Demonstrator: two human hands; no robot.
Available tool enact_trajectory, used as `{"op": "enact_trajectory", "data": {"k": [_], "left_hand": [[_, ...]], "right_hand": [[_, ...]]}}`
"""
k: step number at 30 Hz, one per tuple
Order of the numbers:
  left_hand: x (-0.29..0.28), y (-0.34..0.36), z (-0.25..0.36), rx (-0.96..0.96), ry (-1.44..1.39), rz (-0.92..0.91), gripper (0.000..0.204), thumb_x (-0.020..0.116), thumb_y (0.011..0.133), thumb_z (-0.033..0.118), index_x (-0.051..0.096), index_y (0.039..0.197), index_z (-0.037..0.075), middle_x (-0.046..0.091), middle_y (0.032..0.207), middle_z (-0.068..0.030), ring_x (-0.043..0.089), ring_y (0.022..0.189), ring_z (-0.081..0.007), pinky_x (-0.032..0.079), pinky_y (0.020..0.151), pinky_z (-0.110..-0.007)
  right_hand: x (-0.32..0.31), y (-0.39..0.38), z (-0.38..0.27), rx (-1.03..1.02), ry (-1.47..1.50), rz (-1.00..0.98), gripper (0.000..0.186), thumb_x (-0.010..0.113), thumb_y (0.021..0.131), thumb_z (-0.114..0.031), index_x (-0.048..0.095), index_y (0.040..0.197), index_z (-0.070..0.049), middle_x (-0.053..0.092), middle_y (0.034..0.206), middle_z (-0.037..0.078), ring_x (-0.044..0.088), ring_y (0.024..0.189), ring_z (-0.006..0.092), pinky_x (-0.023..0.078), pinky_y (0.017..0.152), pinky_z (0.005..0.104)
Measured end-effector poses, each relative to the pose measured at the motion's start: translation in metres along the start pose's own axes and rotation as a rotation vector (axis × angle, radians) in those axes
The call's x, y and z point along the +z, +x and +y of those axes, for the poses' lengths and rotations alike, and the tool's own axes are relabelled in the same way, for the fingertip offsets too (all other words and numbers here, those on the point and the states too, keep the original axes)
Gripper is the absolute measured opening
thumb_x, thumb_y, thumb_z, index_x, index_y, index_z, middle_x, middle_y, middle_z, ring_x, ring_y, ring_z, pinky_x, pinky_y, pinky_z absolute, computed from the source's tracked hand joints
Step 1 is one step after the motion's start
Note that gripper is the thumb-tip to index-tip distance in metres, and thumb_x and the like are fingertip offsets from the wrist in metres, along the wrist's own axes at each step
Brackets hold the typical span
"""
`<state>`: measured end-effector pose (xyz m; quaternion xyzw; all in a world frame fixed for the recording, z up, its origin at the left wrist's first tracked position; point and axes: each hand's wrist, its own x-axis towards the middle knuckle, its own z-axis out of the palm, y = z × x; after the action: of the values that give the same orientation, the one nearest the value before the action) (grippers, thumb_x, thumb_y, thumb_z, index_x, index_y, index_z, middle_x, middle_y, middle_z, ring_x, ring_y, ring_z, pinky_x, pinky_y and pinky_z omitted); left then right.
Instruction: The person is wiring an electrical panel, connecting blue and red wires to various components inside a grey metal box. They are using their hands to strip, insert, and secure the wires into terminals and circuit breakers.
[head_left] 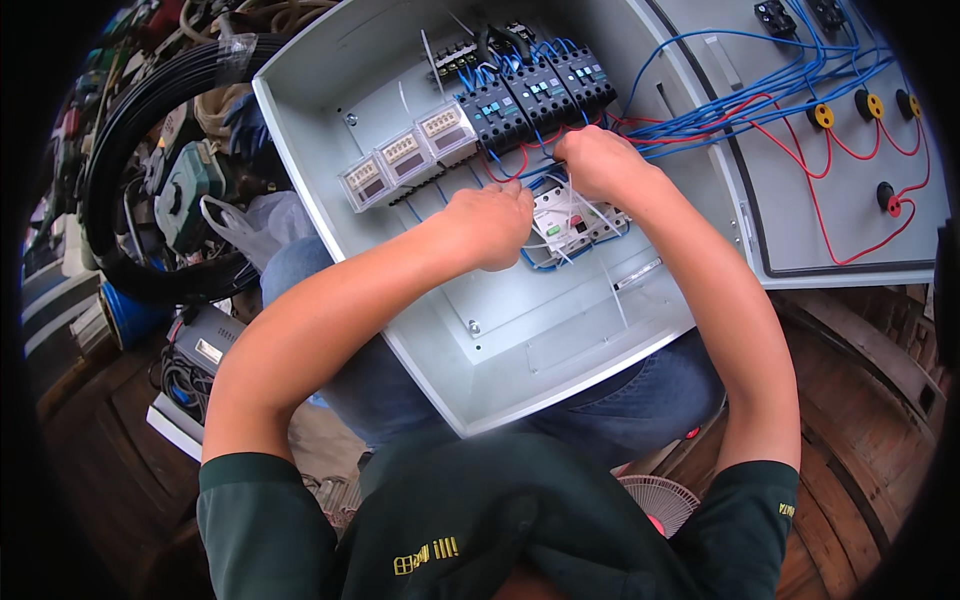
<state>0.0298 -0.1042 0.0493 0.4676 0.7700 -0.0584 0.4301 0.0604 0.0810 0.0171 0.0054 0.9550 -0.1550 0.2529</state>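
An open grey metal electrical enclosure (500,345) rests across my lap. Inside it, my left hand (490,225) is closed, fingers together just below a red wire loop (507,176); whatever it holds is hidden. My right hand (605,165) pinches at thin wires below the dark grey contactors (541,97), its fingertips partly covered. Between and below my hands lies a white circuit breaker (572,226), with white ties and blue wire about it. To the left of the contactors sit several meter-like modules with clear covers (403,155).
The enclosure door (820,190) stands open at the right, with blue wires (700,112) and red wires joined to yellow and black round fittings. A black cable coil (110,190) lies at the left, beside a plastic bag (280,220). A fan (660,500) is below.
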Motion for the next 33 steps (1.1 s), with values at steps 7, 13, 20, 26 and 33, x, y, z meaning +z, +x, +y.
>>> {"op": "enact_trajectory", "data": {"k": [7,13,20,26,33], "left_hand": [[0.015,0.007,-0.011,0.040,-0.002,0.049,0.063,0.049,0.086,0.004,0.032,0.146,-0.010,0.035,0.154,-0.0264,0.039,0.142,-0.0350,0.039,0.113,-0.043],[0.012,0.006,-0.009,0.021,-0.054,-0.002,0.064,0.048,0.086,0.002,0.031,0.147,-0.010,0.033,0.155,-0.0251,0.038,0.143,-0.0348,0.039,0.113,-0.042],[0.008,0.005,-0.013,0.039,-0.065,-0.022,0.064,0.047,0.086,0.001,0.032,0.148,-0.007,0.032,0.156,-0.0238,0.043,0.139,-0.0334,0.042,0.109,-0.042],[-0.013,-0.019,-0.005,0.063,-0.034,-0.054,0.052,0.054,0.090,0.010,0.046,0.139,-0.005,0.046,0.147,-0.0212,0.055,0.126,-0.0359,0.047,0.103,-0.044],[-0.078,-0.074,-0.065,0.190,-0.442,0.441,0.040,0.067,0.091,0.025,0.064,0.121,0.000,0.071,0.109,-0.0189,0.069,0.099,-0.0310,0.054,0.086,-0.039]], "right_hand": [[0.003,0.021,0.013,-0.084,-0.153,-0.021,0.019,0.064,0.076,-0.002,0.076,0.089,-0.007,0.073,0.092,0.018,0.071,0.090,0.0348,0.057,0.081,0.0443],[0.004,0.023,0.014,-0.154,-0.167,-0.035,0.020,0.064,0.077,-0.005,0.077,0.089,-0.014,0.073,0.088,0.015,0.071,0.088,0.0336,0.057,0.079,0.0431],[0.009,0.026,0.013,-0.106,-0.159,-0.022,0.016,0.064,0.076,-0.008,0.077,0.085,-0.013,0.073,0.088,0.016,0.071,0.087,0.0339,0.056,0.079,0.0436],[0.002,0.014,0.004,-0.017,-0.030,-0.038,0.018,0.065,0.080,-0.011,0.077,0.094,-0.010,0.073,0.094,0.018,0.070,0.093,0.0353,0.055,0.085,0.0443],[-0.066,-0.040,-0.009,0.089,0.422,0.062,0.029,0.068,0.086,-0.018,0.073,0.109,-0.001,0.073,0.098,0.018,0.071,0.093,0.0298,0.054,0.084,0.0383]]}}
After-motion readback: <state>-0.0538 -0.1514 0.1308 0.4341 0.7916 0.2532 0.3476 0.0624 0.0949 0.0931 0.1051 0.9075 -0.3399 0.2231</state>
